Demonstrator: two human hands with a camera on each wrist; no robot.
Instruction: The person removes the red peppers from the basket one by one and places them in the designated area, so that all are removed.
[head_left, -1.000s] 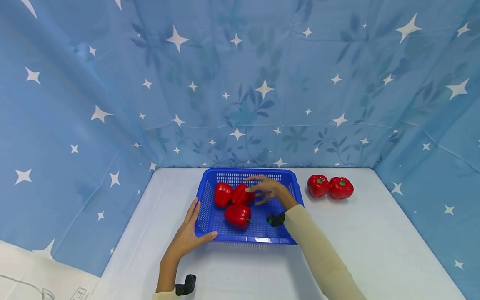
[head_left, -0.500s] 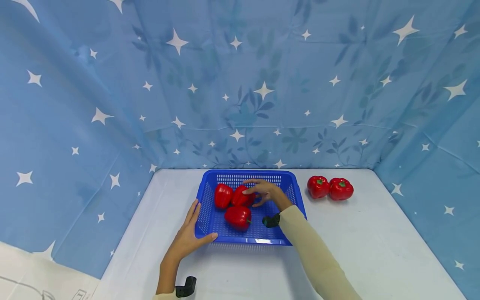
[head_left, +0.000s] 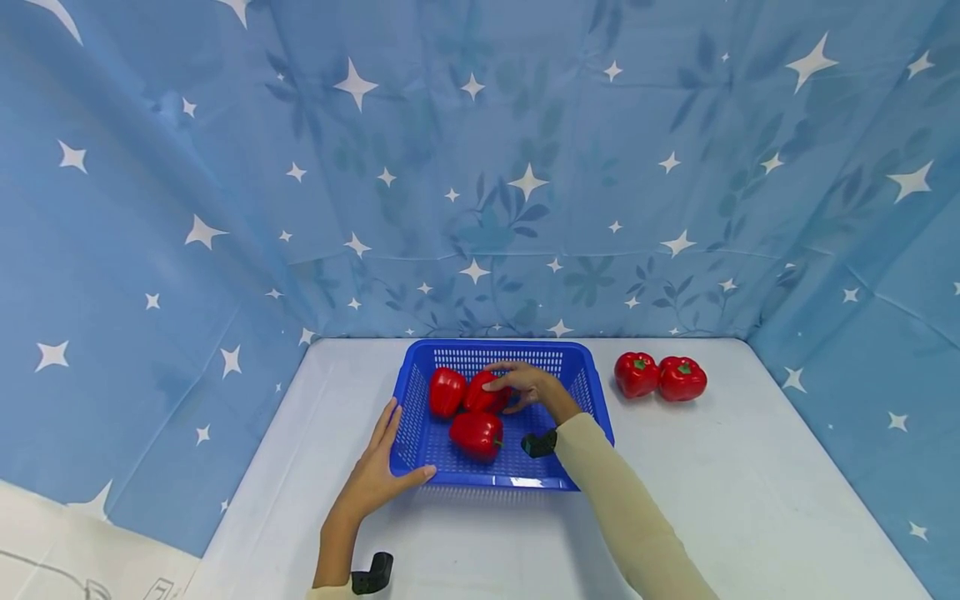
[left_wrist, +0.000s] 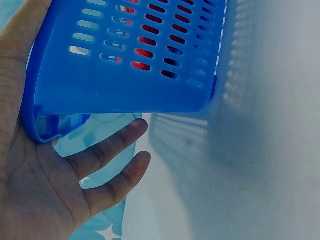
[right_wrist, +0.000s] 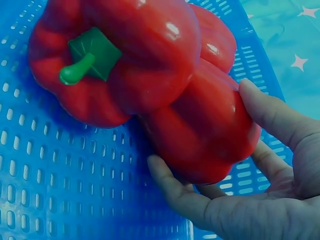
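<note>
In the head view, three red bell peppers lie in the left part of a blue slotted plastic basket (head_left: 495,481). My right hand (head_left: 528,385) reaches inside and grips the middle-back pepper (head_left: 477,395) from its right side. The right wrist view shows thumb and fingers (right_wrist: 172,187) curled round this pepper's rounded end (right_wrist: 205,125). A second pepper (head_left: 477,435), with a green stem, lies in front of it; a third (head_left: 447,392) is to its left. At the basket's front left corner, my left hand (head_left: 371,477) rests on the rim, fingers straight and spread.
Two more red bell peppers (head_left: 637,374) stand side by side on the white table (head_left: 720,483), right of the basket. A blue curtain with white stars (head_left: 480,167) encloses the table's back and sides.
My right hand has shifted slightly left and its fingers have closed in around the middle-back pepper. The left hand keeps its place at the basket's corner.
</note>
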